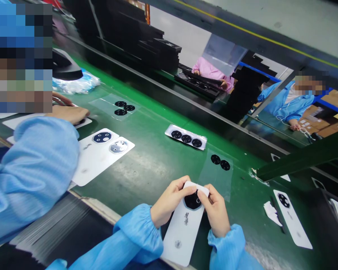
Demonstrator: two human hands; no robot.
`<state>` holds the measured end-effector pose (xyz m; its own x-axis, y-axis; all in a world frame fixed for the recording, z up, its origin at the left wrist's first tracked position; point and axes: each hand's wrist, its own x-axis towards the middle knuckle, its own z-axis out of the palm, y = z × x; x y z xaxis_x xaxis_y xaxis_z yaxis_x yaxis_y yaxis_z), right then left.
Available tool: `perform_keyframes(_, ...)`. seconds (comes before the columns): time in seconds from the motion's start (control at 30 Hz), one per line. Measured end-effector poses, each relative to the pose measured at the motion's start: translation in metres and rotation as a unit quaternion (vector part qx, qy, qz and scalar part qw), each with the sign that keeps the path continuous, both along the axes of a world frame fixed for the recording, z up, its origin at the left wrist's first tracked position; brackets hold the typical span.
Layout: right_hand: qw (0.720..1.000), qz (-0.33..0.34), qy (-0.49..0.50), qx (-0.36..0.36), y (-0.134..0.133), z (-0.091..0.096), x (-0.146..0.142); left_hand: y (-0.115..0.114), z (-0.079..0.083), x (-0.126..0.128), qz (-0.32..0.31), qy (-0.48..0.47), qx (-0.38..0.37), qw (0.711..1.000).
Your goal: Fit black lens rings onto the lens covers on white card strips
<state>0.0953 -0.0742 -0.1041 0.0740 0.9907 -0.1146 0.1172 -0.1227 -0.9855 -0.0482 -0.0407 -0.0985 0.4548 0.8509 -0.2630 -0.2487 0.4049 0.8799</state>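
Left hand (169,204) and right hand (217,215) are brought close together over the top end of a white back cover (181,234), which is held low over the near edge of the green desk (152,165), leaning to the right. The cover is pinched from both sides, with fingers curled over its upper edge. Both thumbs are pressed at a black camera disc (193,201) sitting in its round opening. Just beyond the hands, a clear film (214,182) is laid flat on the desk, with two black discs (220,162) on its far end. Further back, a white strip (186,137) carrying three black rings is seen. Off to the left, two more white covers (92,161) are laid side by side, close to a co-worker's blue sleeve (36,165). Another white cover (293,225) is spotted at the right, well apart.
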Motion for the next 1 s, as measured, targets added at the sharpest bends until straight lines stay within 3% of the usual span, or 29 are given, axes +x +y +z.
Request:
perform_keyframes(0.4,0.999,-0.034,0.019,0.017,0.000,-0.008,0.009,0.000,0.000,-0.004,-0.021,0.028,0.036,0.999)
perform_keyframes(0.6,0.998,-0.052,0.017,0.031,-0.001,-0.004,0.005,0.000,-0.005,0.002,0.012,0.052,0.069,0.996)
perform_keyframes(1.0,0.997,-0.066,0.042,0.001,0.004,-0.006,0.011,0.002,0.000,-0.002,-0.023,0.024,0.025,0.999)
